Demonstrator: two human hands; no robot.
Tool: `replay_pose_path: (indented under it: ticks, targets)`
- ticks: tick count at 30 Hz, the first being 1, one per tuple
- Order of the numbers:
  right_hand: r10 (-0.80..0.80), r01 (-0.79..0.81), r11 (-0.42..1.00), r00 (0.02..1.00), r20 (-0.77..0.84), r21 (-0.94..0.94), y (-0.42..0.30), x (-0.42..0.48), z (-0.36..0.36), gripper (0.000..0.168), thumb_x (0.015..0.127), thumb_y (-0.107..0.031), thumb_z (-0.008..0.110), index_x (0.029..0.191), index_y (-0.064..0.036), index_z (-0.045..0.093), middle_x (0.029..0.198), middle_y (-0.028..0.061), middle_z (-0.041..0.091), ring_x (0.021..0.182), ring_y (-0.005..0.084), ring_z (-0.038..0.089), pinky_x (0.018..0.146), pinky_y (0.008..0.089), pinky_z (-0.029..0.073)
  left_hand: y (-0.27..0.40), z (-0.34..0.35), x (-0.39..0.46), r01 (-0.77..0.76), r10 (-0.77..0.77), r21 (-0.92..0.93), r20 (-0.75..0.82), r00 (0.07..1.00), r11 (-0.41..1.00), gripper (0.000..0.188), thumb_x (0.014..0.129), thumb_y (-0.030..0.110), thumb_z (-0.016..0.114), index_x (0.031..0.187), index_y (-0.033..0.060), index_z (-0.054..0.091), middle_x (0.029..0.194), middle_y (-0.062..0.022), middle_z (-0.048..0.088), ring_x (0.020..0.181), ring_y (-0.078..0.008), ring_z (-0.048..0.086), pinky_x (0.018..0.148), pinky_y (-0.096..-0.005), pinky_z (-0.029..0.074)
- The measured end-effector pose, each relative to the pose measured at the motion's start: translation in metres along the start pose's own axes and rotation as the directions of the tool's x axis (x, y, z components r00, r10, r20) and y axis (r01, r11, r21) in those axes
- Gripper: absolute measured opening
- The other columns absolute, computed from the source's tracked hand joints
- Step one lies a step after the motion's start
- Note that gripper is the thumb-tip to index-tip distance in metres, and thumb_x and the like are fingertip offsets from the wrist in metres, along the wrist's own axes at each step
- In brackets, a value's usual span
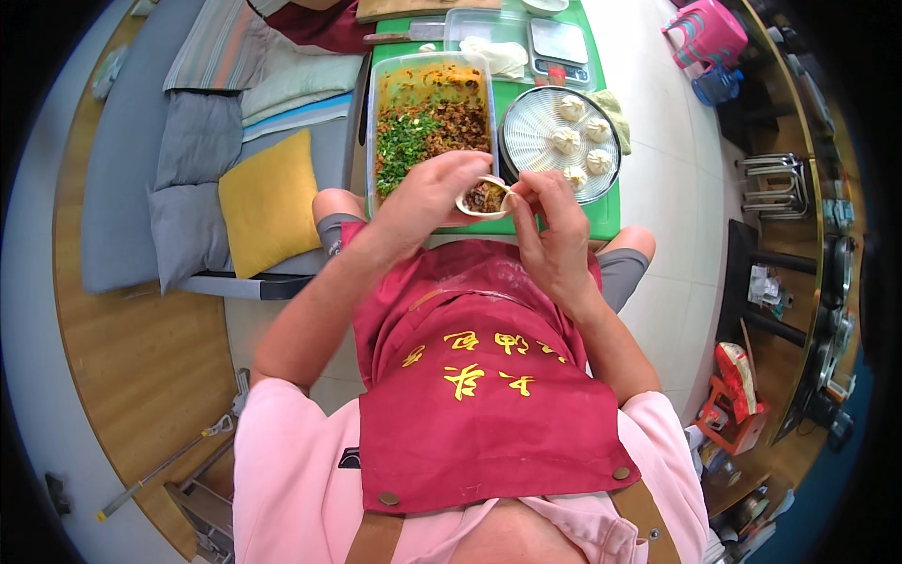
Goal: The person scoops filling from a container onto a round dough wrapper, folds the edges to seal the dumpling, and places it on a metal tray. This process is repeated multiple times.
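My left hand [438, 185] cups a round dough wrapper [461, 204] with dark chopped filling [485, 197] inside it. The thumb and fingers of my right hand [553, 224] pinch the wrapper's right edge; its top is still open and the filling shows. Just beyond my left hand stands a clear plastic tub [374, 134] of brown minced filling [461, 123], with chopped green onion [409, 144] heaped on its left part. To the right, a round steamer tray [525, 134] with a woven white liner carries several pleated buns [566, 140]. The nearest bun is partly behind my right hand.
On the green table [604, 220] lie a cleaver [416, 34], a digital scale [558, 46] and a white cloth [497, 56] in a clear tray. Another person's dark red apron [317, 25] shows at the far side. A grey sofa with a yellow cushion [271, 201] stands left.
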State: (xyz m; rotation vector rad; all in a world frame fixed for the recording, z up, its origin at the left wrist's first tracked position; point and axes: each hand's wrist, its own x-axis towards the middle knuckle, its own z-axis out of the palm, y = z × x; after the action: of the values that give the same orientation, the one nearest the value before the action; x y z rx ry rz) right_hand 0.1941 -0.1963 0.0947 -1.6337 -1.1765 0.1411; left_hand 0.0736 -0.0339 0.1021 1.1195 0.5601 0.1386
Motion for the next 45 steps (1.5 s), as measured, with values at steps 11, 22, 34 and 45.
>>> replay_pose_path:
  ticks: [11,22,34,45]
  targets:
    - [0.007,-0.006,0.999,1.0,0.017,-0.052,0.003,-0.001,0.018,0.039,0.089,0.007,0.071,0.125,0.003,0.057,0.1,0.0136,0.062,0.073,0.0201,0.064,0.065,0.0324,0.054,-0.058,0.04,-0.004,-0.295,0.243,-0.208,-0.242,0.939,0.933,0.028,0.11,0.027,0.055,0.125,0.0036,0.058,0.115,-0.0071,0.067,0.104,-0.0137,0.064,0.091,-0.0309,0.055]
    - [-0.08,0.087,0.988,0.995,0.061,-0.129,0.007,0.0,0.016,0.042,0.088,0.006,0.071,0.127,0.003,0.057,0.098,0.0151,0.06,0.075,0.0261,0.063,0.065,0.0375,0.054,-0.061,0.028,-0.001,-0.29,0.286,-0.009,-0.138,0.948,0.957,0.026,0.112,0.022,0.051,0.126,0.0024,0.059,0.115,-0.0057,0.066,0.105,-0.0118,0.065,0.094,-0.0294,0.056]
    - [-0.021,0.029,0.996,0.995,0.097,-0.08,0.007,0.005,0.007,0.041,0.089,0.004,0.072,0.127,0.001,0.059,0.098,0.0149,0.066,0.078,0.0283,0.07,0.066,0.0382,0.056,-0.035,0.002,0.001,-0.036,0.048,-0.082,0.147,0.988,0.996,0.027,0.111,0.028,0.051,0.128,0.0078,0.058,0.111,-0.001,0.064,0.099,-0.0077,0.063,0.092,-0.0279,0.055]
    - [-0.148,0.163,0.963,0.985,0.088,-0.215,0.003,0.005,0.005,0.043,0.087,0.003,0.074,0.127,0.002,0.059,0.1,0.015,0.064,0.079,0.0292,0.068,0.067,0.0378,0.056,-0.032,0.012,-0.001,-0.115,0.107,0.094,0.084,0.991,0.989,0.029,0.112,0.03,0.049,0.127,0.0091,0.06,0.101,0.0023,0.065,0.09,-0.0055,0.061,0.076,-0.0244,0.053]
